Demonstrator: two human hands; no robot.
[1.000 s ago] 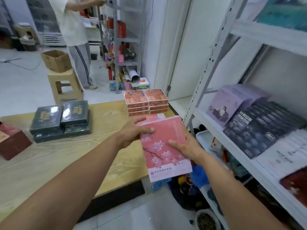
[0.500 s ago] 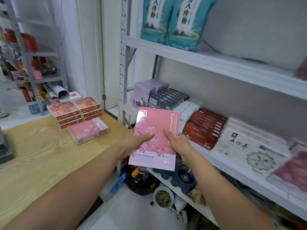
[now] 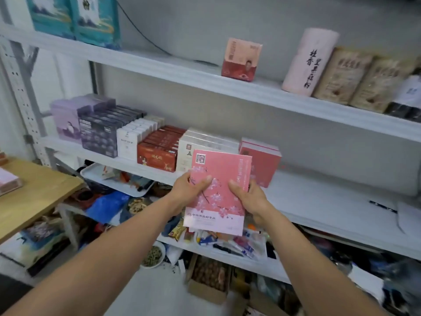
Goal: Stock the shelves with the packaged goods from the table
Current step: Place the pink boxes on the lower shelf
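Standing upright, long axis vertical, the flat pink blossom-printed cardboard box (image 3: 219, 172) is held before the white metal middle shelf (image 3: 330, 201), pinched at both side edges by the left grip (image 3: 190, 188) and right grip (image 3: 249, 199), thumbs on its face. The shelved stack of matching pink boxes (image 3: 264, 163) sits just beyond, rightward, nearer the right grip. Another pink box (image 3: 8, 180) lies on the wooden counter (image 3: 34, 197).

The flat box (image 3: 218, 190) is held between the left hand (image 3: 186, 190) and right hand (image 3: 250, 199), before the middle shelf (image 3: 330, 201), whose left part carries a row of packs (image 3: 157, 153). The table (image 3: 34, 197) lies far left. On the upper shelf (image 3: 159, 67) a carton (image 3: 241, 60) stands left of what seems a tube (image 3: 309, 62).
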